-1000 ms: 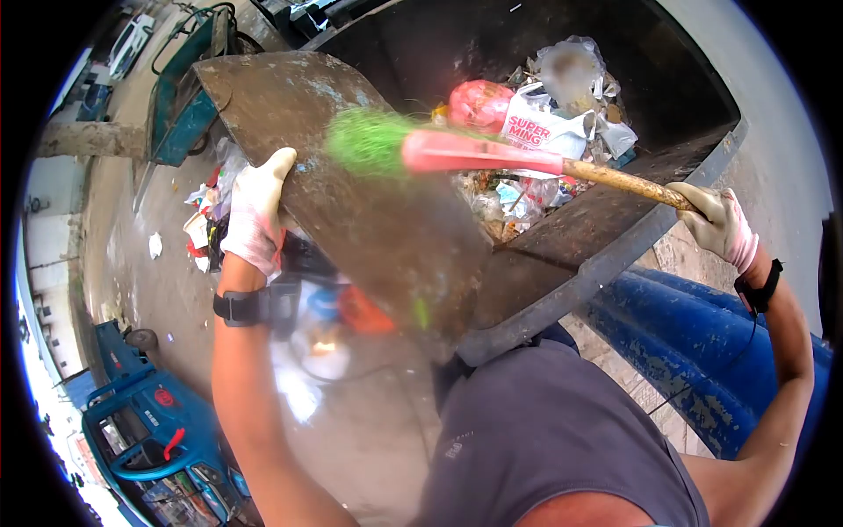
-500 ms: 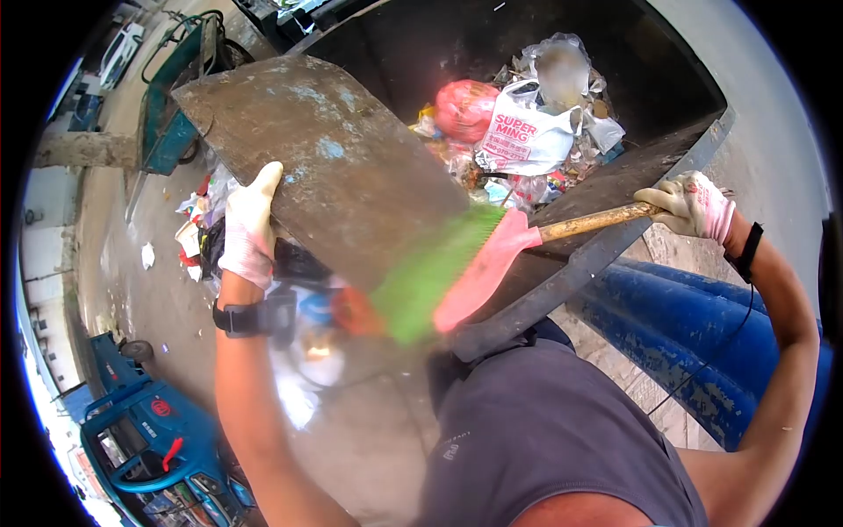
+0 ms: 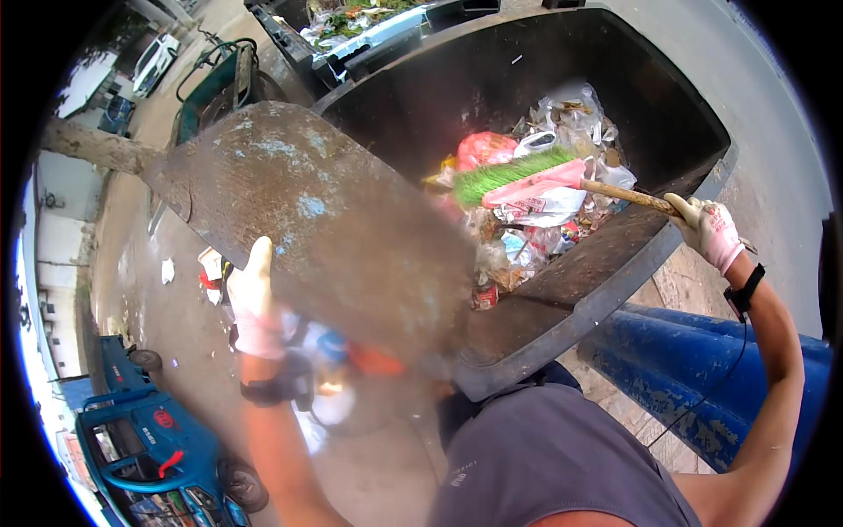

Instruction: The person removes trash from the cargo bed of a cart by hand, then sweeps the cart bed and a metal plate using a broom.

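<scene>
A whitish glove with a pink cuff covers my left hand (image 3: 255, 294), which grips the edge of a large, dirty metal sheet (image 3: 307, 220) with pale blue patches. The sheet is tilted, its lower right end at the rim of a dark bin (image 3: 536, 351). My gloved right hand (image 3: 702, 227) is closed round the wooden handle of a broom (image 3: 536, 183) with a pink head and green bristles. The broom head is over the rubbish (image 3: 527, 250) in the bin, in front of a red bag (image 3: 485, 151) and partly over a white bag.
Blue, scratched metal pipes (image 3: 685, 369) run beside the bin at the right. A blue three-wheeled vehicle (image 3: 158, 439) is at the lower left, and a green cart (image 3: 215, 97) at the upper left. Another bin with waste (image 3: 351, 22) stands behind. Litter lies on the ground.
The broom has swung off the metal sheet's lower end and over the rubbish in the bin. My left hand and the sheet have shifted lower in view; more of the rear bin shows.
</scene>
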Demonstrator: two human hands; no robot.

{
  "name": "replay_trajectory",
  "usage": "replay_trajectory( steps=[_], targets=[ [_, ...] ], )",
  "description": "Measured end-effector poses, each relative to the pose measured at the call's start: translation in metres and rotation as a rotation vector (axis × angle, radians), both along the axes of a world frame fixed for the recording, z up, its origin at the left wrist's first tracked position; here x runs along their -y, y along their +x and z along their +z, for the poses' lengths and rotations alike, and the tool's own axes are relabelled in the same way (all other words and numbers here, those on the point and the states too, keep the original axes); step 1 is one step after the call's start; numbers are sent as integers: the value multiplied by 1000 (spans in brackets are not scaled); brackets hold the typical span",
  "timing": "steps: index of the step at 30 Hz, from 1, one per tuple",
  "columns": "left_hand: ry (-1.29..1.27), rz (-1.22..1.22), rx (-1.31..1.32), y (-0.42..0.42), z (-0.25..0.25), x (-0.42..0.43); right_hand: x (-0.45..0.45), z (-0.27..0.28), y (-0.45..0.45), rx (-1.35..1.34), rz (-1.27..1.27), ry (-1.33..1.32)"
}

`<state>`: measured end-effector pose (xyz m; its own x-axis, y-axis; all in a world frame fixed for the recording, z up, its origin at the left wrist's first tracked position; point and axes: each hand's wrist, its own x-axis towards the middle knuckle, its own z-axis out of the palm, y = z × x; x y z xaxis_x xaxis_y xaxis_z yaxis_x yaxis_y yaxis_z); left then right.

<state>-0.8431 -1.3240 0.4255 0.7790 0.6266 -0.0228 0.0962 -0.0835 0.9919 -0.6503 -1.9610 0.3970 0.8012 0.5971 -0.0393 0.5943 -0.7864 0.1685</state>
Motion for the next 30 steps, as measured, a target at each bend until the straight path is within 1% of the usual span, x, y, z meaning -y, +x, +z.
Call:
replay_trajectory(
  steps=[1, 2, 3, 4, 5, 6, 7, 8, 9, 10, 13, 14, 17, 19, 20, 22, 23, 24, 25, 26, 28, 30],
  targets=[
    [22, 9, -44, -2, 3, 6, -6, -3, -1, -13, -3, 97],
    [44, 16, -89, -5, 6, 11, -8, -10, 2, -39, -59, 137],
    [7, 2, -53, -7, -4, 10, -13, -14, 1, -56, -92, 202],
    [90, -47, 10, -13, -16, 3, -19, -16, 1, -87, -122, 282],
    [171, -93, 76, -14, -18, 5, -23, -20, 1, -121, -152, 361],
    [20, -1, 30, -17, -20, 10, -28, -23, 1, -151, -210, 419],
    [-135, 90, -16, -17, -21, 18, -33, -19, 0, -243, -325, 436],
    [-201, 179, -71, -17, -22, 24, -32, -25, 1, -266, -364, 467],
    [-64, -19, 4, -28, -47, 2, -31, -31, 3, -289, -405, 499],
    [70, -67, 70, -37, -69, -7, -32, -36, 3, -310, -448, 540],
    [-261, 15, 73, -33, -62, 8, -32, -50, -6, -388, -509, 696],
    [-49, -41, 66, -39, -77, -3, -39, -47, -11, -410, -548, 719],
    [-12, -38, 98, -48, -118, -34, -47, -44, -26, -518, -649, 817],
    [-450, 71, 179, -30, -103, -18, -49, -46, -35, -547, -653, 861],
    [-454, 117, 178, -26, -112, -20, -47, -50, -37, -562, -656, 890],
    [46, 0, 117, -28, -128, -19, -47, -55, -44, -591, -663, 931],
    [252, -59, 98, -29, -144, -26, -48, -54, -48, -599, -662, 944],
    [-606, 49, 225, -14, -141, -26, -48, -54, -54, -607, -661, 958],
    [-616, 72, 211, -12, -157, -34, -50, -53, -59, -614, -660, 972],
    [-488, 39, 206, -14, -192, -55, -52, -54, -65, -598, -670, 976],
    [-437, 26, 230, -15, -223, -79, -56, -54, -77, -563, -688, 987],
    [-566, 55, 255, -8, -217, -84, -69, -48, -94, -561, -721, 1045]
  ],
)
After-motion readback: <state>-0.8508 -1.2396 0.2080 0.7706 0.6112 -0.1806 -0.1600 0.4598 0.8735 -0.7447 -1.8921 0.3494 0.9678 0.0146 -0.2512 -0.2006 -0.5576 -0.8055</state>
